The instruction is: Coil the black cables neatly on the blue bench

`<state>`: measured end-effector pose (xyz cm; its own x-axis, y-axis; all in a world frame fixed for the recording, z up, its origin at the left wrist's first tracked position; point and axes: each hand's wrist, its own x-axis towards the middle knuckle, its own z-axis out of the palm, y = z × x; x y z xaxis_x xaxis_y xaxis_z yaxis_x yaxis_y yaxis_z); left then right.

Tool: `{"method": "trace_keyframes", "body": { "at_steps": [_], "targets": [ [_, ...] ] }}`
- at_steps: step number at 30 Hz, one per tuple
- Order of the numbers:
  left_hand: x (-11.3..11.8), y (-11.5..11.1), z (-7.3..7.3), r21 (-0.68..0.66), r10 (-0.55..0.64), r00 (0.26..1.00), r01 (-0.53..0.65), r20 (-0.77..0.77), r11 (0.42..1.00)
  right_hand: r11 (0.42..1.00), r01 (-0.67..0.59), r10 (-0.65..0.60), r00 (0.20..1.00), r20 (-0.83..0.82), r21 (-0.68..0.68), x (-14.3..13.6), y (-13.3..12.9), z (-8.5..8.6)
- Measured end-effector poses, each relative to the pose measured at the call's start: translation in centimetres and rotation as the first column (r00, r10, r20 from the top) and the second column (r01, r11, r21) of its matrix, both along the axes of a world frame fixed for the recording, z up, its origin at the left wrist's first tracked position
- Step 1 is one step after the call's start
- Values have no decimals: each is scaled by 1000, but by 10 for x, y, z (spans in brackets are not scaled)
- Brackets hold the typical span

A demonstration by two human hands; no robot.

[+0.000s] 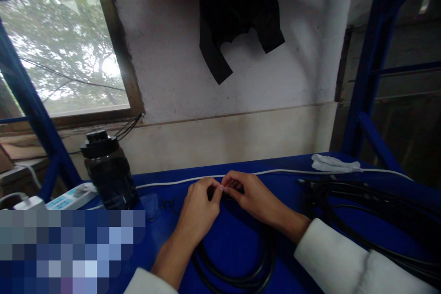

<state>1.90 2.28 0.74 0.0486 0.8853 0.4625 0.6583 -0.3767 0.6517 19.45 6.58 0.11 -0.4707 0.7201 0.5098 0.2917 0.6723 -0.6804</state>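
My left hand (204, 202) and my right hand (250, 195) meet at the fingertips above the far side of a coiled black cable (237, 279). Both are closed in a pinch, thumbs against forefingers. Whatever sits between the fingertips is too small to make out. The coil lies on the blue tabletop (237, 234), its loops passing beneath my wrists; its far part is mostly hidden by my hands. Left of my left hand are a few small black pieces (167, 203), perhaps ties, beside a clear plastic bag (149, 204).
A dark water bottle (112, 172) stands at the left by a white power strip (72, 196). More black cable coils (372, 220) lie at the right, with crumpled white plastic (334, 163) behind them. A white cord (282, 171) runs along the back. Blue frame posts (370, 64) flank the table.
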Motion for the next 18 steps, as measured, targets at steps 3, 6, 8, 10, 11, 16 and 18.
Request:
{"method": "trace_keyframes", "body": {
  "at_steps": [3, 6, 8, 10, 11, 16, 18],
  "targets": [
    [0, -1, 0, -6, 9, 1000, -9, -5, 1000, 1000, -4, 4, 1000, 9, -4, 0, 0, -1],
    [0, -2, 1, -7, 4, 1000, -4, -3, 1000, 1000, -5, 5, 1000, 8, -13, 0, 0, -1],
    [0, -2, 1, -6, -2, 1000, 2, -4, 1000, 1000, -9, 9, 1000, 6, -22, 0, 0, -1],
    [0, -2, 1, -2, -9, 1000, 9, -6, 1000, 999, -11, 12, 1000, 3, -30, 0, 1, -1],
    [0, -2, 1, 1, -13, 1000, 13, -7, 1000, 999, -13, 13, 1000, 3, -35, 0, 2, -1],
    [-1, -1, -1, 14, -39, 999, 39, -6, 999, 999, -27, 28, 999, 19, -47, 0, 5, -2],
    [-1, -1, -1, 18, -47, 999, 47, -6, 999, 999, -28, 29, 999, 31, -39, 1, 6, -2]
  ]
}}
